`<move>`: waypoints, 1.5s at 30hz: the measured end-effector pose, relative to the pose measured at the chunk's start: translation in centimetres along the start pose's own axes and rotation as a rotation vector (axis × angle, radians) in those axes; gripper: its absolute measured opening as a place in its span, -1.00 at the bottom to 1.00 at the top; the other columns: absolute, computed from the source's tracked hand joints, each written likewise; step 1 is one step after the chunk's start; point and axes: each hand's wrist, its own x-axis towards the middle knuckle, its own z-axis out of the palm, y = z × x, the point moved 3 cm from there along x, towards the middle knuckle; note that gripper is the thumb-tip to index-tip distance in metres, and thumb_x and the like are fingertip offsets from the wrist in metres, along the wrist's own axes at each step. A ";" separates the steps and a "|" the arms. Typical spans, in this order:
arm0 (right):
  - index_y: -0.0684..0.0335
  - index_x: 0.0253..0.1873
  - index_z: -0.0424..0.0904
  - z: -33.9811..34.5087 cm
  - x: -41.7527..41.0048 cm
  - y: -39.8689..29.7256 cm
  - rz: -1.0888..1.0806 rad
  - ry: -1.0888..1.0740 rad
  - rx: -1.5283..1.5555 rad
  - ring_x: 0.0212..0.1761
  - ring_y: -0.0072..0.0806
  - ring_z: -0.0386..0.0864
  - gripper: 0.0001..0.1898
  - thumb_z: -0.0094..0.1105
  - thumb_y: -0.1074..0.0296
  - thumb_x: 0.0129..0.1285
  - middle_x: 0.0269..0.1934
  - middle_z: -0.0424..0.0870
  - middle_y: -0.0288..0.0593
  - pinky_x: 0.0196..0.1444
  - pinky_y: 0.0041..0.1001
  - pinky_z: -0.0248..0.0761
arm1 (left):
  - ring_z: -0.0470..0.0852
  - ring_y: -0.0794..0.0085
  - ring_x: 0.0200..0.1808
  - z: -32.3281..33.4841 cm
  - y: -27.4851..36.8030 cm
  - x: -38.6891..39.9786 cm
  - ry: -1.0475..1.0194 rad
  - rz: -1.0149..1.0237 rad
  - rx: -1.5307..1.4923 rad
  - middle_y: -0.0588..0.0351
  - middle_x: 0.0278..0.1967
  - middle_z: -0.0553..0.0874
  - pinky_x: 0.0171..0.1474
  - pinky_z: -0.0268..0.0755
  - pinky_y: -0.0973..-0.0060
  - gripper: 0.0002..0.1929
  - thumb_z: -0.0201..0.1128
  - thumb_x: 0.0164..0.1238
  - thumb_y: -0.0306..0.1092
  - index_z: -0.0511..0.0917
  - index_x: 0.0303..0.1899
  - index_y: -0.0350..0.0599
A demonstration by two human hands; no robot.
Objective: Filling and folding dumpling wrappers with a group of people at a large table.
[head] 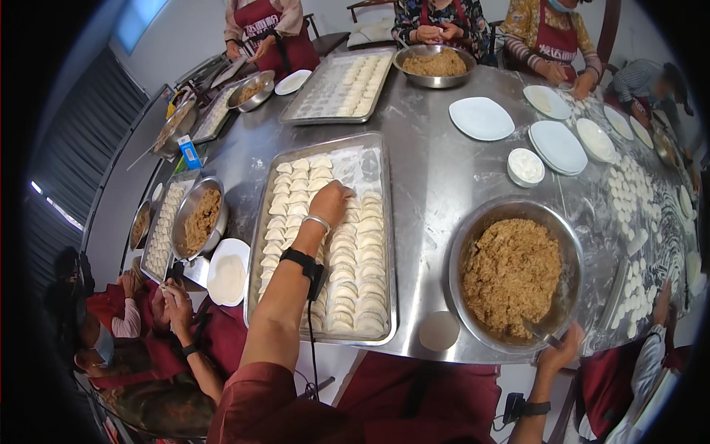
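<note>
My left hand [331, 203] reaches over a metal tray [388, 266] of dumplings, its fingers curled down at the upper end of a row. Whether a dumpling is between the fingertips is hidden. Crescent-shaped dumplings [343, 273] lie in long rows; the tray's floury upper right part shows bare metal. At the bowl's lower right rim, my right hand [561, 348] grips the handle of a metal utensil [541, 332], whose end is sunk in brown minced filling [510, 272]. The filling heaps inside a large steel bowl [574, 261]. Left of it, a round dough wrapper [439, 331] lies at the table's edge.
Co-workers in maroon aprons stand around the steel table [421, 166]. To the left are another filling bowl [222, 211] and a white plate with wrappers [228, 272]. White plates [481, 118], a small bowl of white powder [526, 167] and dough pieces [629, 191] lie right.
</note>
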 end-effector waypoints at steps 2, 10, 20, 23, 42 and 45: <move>0.47 0.08 0.51 0.0 -0.1 0.1 -0.018 0.005 0.012 0.07 -0.01 0.49 -0.60 0.11 0.48 0.11 -0.03 0.56 0.13 0.18 -0.25 0.32 | 0.64 0.02 -0.14 0.5 -0.5 -0.3 0.040 -0.069 -0.043 -0.10 -0.20 0.65 -0.05 0.51 0.26 -0.69 0.20 0.12 -0.58 0.72 -0.11 -0.01; 0.48 0.05 0.53 -0.6 -0.1 0.3 -0.016 0.001 0.006 0.07 0.06 0.48 -0.54 0.03 0.61 -0.05 -0.03 0.57 0.18 0.20 -0.20 0.30 | 0.63 -0.04 -0.10 0.7 0.8 -1.0 0.033 0.107 -0.028 -0.14 -0.19 0.69 0.00 0.49 0.21 -0.73 0.19 0.15 -0.58 0.69 -0.11 -0.14; 0.34 0.02 0.59 -0.7 0.8 -1.5 -0.094 0.013 -0.153 0.06 -0.09 0.51 -0.57 0.03 0.67 -0.03 -0.04 0.66 -0.02 0.17 -0.31 0.35 | 0.66 0.03 0.00 -9.8 14.2 -10.2 0.287 0.145 -0.422 -0.18 0.00 0.67 0.11 0.49 0.30 -0.69 0.16 0.19 -0.61 0.61 -0.01 -0.31; 0.34 -0.12 0.60 -0.7 0.8 -2.1 -0.090 0.027 -0.138 0.05 -0.11 0.52 -0.77 0.15 0.58 0.08 -0.04 0.67 -0.06 0.17 -0.25 0.34 | 0.68 0.06 -0.03 -7.4 20.0 -17.3 0.100 0.340 -0.577 -0.18 -0.02 0.68 0.09 0.51 0.33 -0.73 0.14 0.25 -0.53 0.61 -0.02 -0.31; 0.32 0.01 0.63 -5.3 0.4 -11.8 0.073 -0.210 0.601 -0.33 -0.58 0.50 -0.70 0.30 0.57 0.15 -0.24 0.58 -0.23 -0.26 -0.59 0.40 | 0.54 0.01 -0.18 3.8 26.5 -18.5 -0.038 0.262 -0.199 -0.06 -0.32 0.58 -0.12 0.43 0.17 -0.84 0.25 0.02 -0.52 0.54 -0.31 -0.18; 0.32 -0.18 0.66 -5.5 1.3 -13.7 -0.040 -0.194 0.490 -0.37 -0.40 0.55 -0.88 0.28 0.52 0.16 -0.36 0.62 -0.13 -0.28 -0.49 0.41 | 0.55 0.00 -0.23 3.9 26.9 -19.5 0.080 0.277 -0.322 -0.05 -0.37 0.58 -0.15 0.41 0.16 -0.84 0.19 0.01 -0.59 0.53 -0.32 -0.17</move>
